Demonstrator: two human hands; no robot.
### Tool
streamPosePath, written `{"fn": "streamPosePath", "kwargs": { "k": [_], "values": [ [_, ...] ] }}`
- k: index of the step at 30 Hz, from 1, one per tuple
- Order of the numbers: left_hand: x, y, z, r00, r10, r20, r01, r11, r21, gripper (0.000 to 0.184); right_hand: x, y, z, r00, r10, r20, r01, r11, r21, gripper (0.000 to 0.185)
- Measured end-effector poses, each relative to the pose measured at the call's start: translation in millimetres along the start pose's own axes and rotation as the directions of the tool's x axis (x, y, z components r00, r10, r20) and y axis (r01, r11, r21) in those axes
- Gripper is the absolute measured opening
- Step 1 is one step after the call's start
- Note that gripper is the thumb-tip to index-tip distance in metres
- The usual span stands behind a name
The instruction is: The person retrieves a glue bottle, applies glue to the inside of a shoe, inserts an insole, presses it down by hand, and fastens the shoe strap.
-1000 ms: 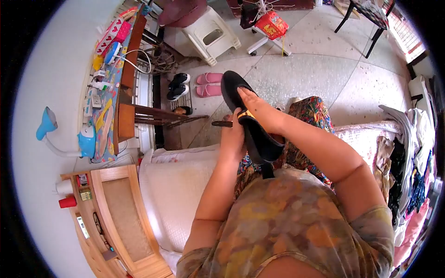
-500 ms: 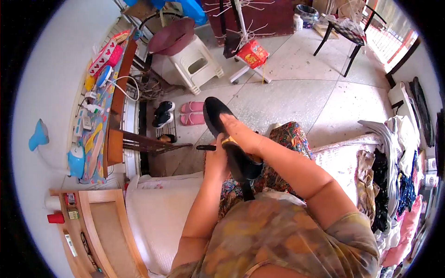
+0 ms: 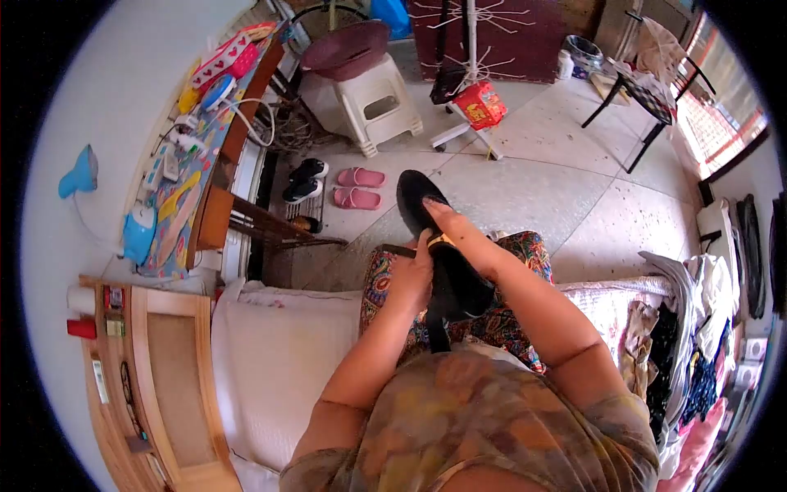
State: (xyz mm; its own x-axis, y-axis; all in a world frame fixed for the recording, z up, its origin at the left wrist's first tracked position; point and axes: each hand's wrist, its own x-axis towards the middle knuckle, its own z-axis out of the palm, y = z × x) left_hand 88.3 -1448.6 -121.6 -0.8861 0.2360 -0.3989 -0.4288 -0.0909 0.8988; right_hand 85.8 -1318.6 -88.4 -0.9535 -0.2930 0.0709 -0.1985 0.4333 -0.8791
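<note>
A black shoe [image 3: 416, 193] is held out over the floor, its toe pointing up and left. My right hand [image 3: 441, 215] is closed on it, fingers partly hidden inside the opening. Just below, my left hand [image 3: 416, 275] is closed around a black item [image 3: 459, 283] with a yellowish part at its upper edge. A thin dark strip [image 3: 399, 249] sticks out left of that hand. A black band [image 3: 437, 332] runs down from the item toward my shirt. Exactly what the black item is I cannot make out.
Patterned cloth [image 3: 525, 250] lies beneath my hands, with a pale bed [image 3: 287, 353] to the left. Pink slippers [image 3: 358, 198] and dark shoes [image 3: 305, 182] sit on the floor. A white stool [image 3: 381, 107] and a black chair [image 3: 648, 98] stand farther off. Clothes [image 3: 697, 328] are heaped at right.
The view has shifted, so the room appears farther right and mostly lower at the left. Both hands keep their hold; the dark strip beside my left hand now sits closer to it.
</note>
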Motion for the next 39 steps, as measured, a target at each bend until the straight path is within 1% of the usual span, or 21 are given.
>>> {"fn": "streamPosePath", "kwargs": {
  "k": [1, 3, 5, 7, 8, 10, 12, 14, 15, 17, 19, 21, 23, 24, 25, 26, 29, 30, 32, 37, 39],
  "values": [
    [1, -5, 0, 1.0, 0.0, -0.016, -0.001, 1.0, -0.007, 0.043, 0, 2, 1, 1.0, -0.006, 0.016, 0.006, 1.0, 0.003, 0.044],
    [3, -7, 0, 0.995, -0.09, -0.04, 0.082, 0.982, -0.168, 0.047, 0, 8, 0, 0.996, -0.077, 0.048, 0.078, 0.996, -0.035, 0.044],
    [-7, 4, 5, 0.997, -0.076, -0.021, 0.071, 0.983, -0.169, 0.05, -1, 9, -1, 0.996, -0.049, 0.072, 0.048, 0.999, 0.022, 0.044],
    [-5, 0, 2, 0.999, -0.017, 0.046, 0.032, 0.941, -0.336, 0.04, -3, 6, -4, 0.978, -0.195, 0.071, 0.201, 0.976, -0.083, 0.047],
    [-5, 1, 1, 0.999, -0.021, 0.04, 0.033, 0.942, -0.334, 0.04, -3, 4, -5, 0.977, -0.187, 0.102, 0.191, 0.981, -0.037, 0.051],
    [-7, 7, 2, 0.997, -0.076, 0.024, 0.078, 0.882, -0.465, 0.041, -6, -5, -8, 0.975, -0.182, 0.126, 0.188, 0.982, -0.033, 0.051],
    [-12, 14, 3, 0.995, -0.101, -0.002, 0.088, 0.885, -0.458, 0.043, -8, -22, -14, 0.973, -0.18, 0.146, 0.186, 0.982, -0.031, 0.052],
    [-10, 15, -2, 0.992, -0.124, -0.026, 0.099, 0.888, -0.449, 0.045, -12, -39, -18, 0.974, 0.004, 0.226, 0.026, 0.991, -0.13, 0.053],
    [-6, 10, -7, 0.994, -0.108, -0.007, 0.092, 0.878, -0.47, 0.047, -13, -37, -15, 0.974, 0.001, 0.225, 0.028, 0.992, -0.126, 0.053],
    [-2, 3, -14, 0.996, -0.092, 0.004, 0.082, 0.866, -0.493, 0.049, -15, -29, -8, 0.959, -0.237, 0.155, 0.264, 0.946, -0.19, 0.053],
    [0, 1, -15, 0.992, 0.126, -0.029, -0.123, 0.847, -0.518, 0.056, -17, -34, -6, 0.949, -0.268, 0.165, 0.296, 0.938, -0.18, 0.055],
    [-2, 4, -21, 0.995, 0.097, -0.031, -0.1, 0.854, -0.511, 0.057, -19, -40, -4, 0.939, -0.297, 0.173, 0.326, 0.93, -0.17, 0.057],
    [-3, 11, -24, 0.997, 0.07, -0.03, -0.075, 0.86, -0.505, 0.058, -23, -45, -2, 0.905, -0.378, 0.195, 0.425, 0.821, -0.382, 0.055],
    [-4, 15, -24, 0.994, 0.105, -0.028, -0.104, 0.854, -0.509, 0.058, -25, -49, -3, 0.905, -0.379, 0.195, 0.426, 0.821, -0.38, 0.055],
    [-3, 18, -26, 0.99, 0.138, -0.027, -0.132, 0.849, -0.512, 0.057, -27, -55, -4, 0.894, -0.355, 0.274, 0.447, 0.765, -0.463, 0.051],
    [1, 15, -32, 0.993, 0.115, 0.013, -0.088, 0.816, -0.571, 0.056, -29, -59, -4, 0.88, -0.321, 0.35, 0.469, 0.7, -0.538, 0.048],
    [-2, 21, -31, 0.984, 0.18, 0.015, -0.133, 0.781, -0.61, 0.052, -36, -62, -3, 0.86, -0.372, 0.349, 0.508, 0.68, -0.529, 0.048],
    [-1, 20, -34, 0.985, 0.17, 0.016, -0.126, 0.785, -0.607, 0.052, -39, -66, -4, 0.863, -0.368, 0.345, 0.503, 0.688, -0.524, 0.048],
    [3, 18, -44, 0.963, 0.266, -0.035, -0.256, 0.869, -0.425, 0.046, -44, -75, -8, 0.87, -0.301, 0.392, 0.429, 0.853, -0.297, 0.044],
    [-3, 20, -53, 0.944, 0.33, 0.01, -0.308, 0.891, -0.334, 0.044, -52, -86, -10, 0.847, -0.322, 0.423, 0.454, 0.851, -0.263, 0.036],
    [-2, 18, -55, 0.892, 0.449, 0.051, -0.444, 0.892, -0.092, 0.045, -51, -99, -20, 0.798, -0.192, 0.571, 0.427, 0.849, -0.311, 0.034]
  ]
}}
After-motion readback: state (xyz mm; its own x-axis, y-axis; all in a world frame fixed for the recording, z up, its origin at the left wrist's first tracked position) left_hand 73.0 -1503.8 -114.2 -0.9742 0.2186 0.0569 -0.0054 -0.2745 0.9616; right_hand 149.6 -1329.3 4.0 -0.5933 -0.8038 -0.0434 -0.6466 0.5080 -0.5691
